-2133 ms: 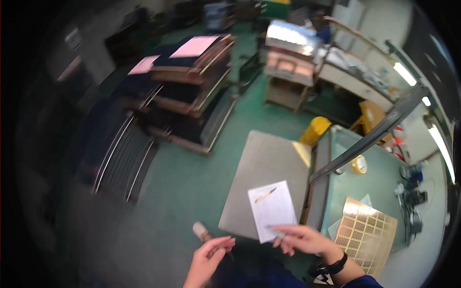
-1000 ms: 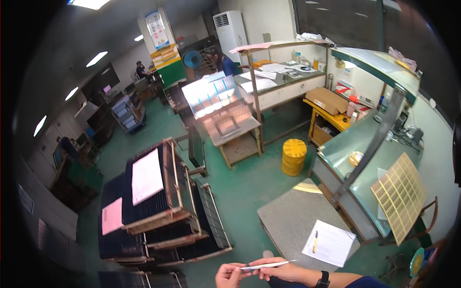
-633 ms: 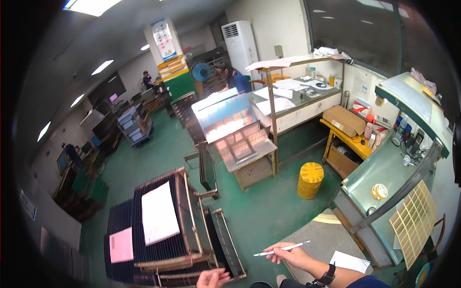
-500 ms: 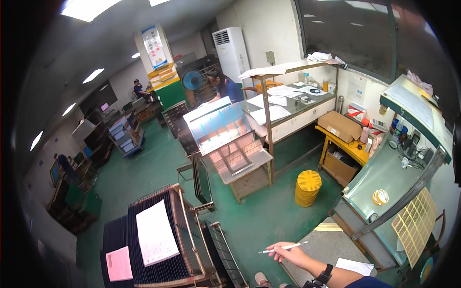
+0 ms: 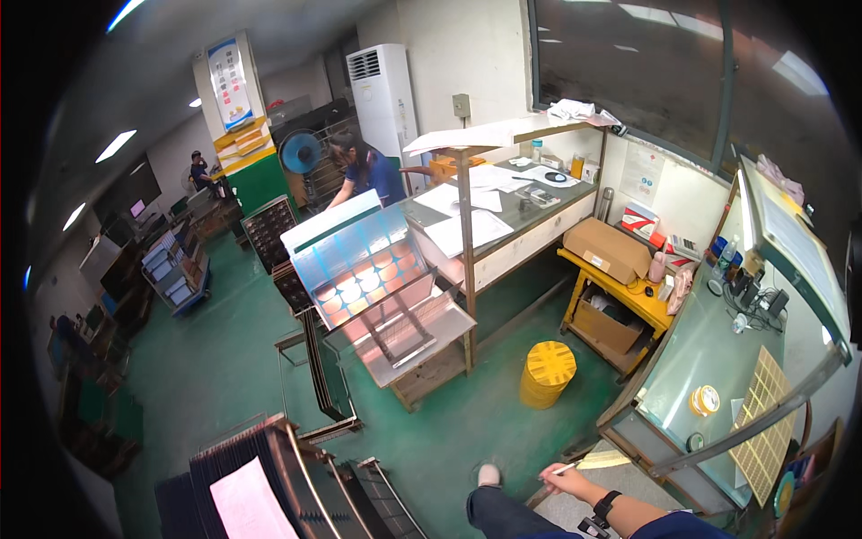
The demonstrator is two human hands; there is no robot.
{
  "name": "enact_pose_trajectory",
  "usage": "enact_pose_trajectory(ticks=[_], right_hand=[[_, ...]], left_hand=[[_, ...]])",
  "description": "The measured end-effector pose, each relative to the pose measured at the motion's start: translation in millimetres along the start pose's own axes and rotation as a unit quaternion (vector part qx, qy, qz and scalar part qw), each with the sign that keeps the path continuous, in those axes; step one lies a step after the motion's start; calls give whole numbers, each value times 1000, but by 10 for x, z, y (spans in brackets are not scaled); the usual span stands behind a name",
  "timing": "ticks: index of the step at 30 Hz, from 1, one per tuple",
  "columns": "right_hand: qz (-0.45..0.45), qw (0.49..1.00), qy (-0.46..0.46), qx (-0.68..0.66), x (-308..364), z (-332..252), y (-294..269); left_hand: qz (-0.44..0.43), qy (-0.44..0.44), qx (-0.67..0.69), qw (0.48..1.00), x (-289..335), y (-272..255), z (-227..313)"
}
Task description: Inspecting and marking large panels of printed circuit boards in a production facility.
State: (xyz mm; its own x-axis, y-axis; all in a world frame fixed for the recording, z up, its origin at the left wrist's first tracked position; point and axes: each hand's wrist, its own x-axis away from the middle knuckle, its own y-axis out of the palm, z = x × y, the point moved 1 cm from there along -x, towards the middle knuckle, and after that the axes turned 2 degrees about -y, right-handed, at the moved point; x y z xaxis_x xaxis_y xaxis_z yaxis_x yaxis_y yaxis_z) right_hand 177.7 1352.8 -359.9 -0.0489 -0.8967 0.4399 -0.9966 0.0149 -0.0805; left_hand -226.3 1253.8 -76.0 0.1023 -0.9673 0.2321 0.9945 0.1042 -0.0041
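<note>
My right hand [image 5: 558, 480] comes in from the lower right, its fingers closed around a slim white pen [image 5: 567, 467]. A black strap [image 5: 609, 504] circles that wrist. Under and beside the hand is a grey board-like surface [image 5: 628, 485] with a yellowish sheet [image 5: 603, 459] at its far edge. To the left of the hand my foot in a light shoe [image 5: 488, 474] stands on the green floor. My left hand does not show.
A rack of dark panels [image 5: 193, 490] carries a pink sheet [image 5: 254, 503] at the lower left. Ahead are a yellow drum [image 5: 547, 374] and a lit table [image 5: 431, 346]; a person [image 5: 366, 171] bends behind it. A glass-topped desk [image 5: 682, 359] fills the right.
The view has swung right and moved forward. My right hand with the pen is now lower and further right in the picture, and the panel rack has slid toward the lower left.
</note>
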Motion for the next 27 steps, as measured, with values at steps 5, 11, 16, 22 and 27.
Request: enact_pose_trajectory(ticks=[5, 11, 16, 22, 27], right_hand=[[110, 985, 112, -71, -514, 775, -893], [132, 983, 112, -54, -1125, 380, -1797], [242, 961, 25, -134, -1283, -714, -2214], [407, 897, 40, -169, -749, -359, -2115], [530, 809, 186, -175, -140, 90, -1306]], left_hand=[[22, -4, 22, 1000, -765, 501, 287], [-39, 36, -8, 999, -2130, 1612, 702], [-296, 128, -125, 938, -3541, 2845, 1015], [-461, -34, 26, 886, -5247, 4596, 925], [-384, 25, 59, 921, -6784, 6187, 540]])
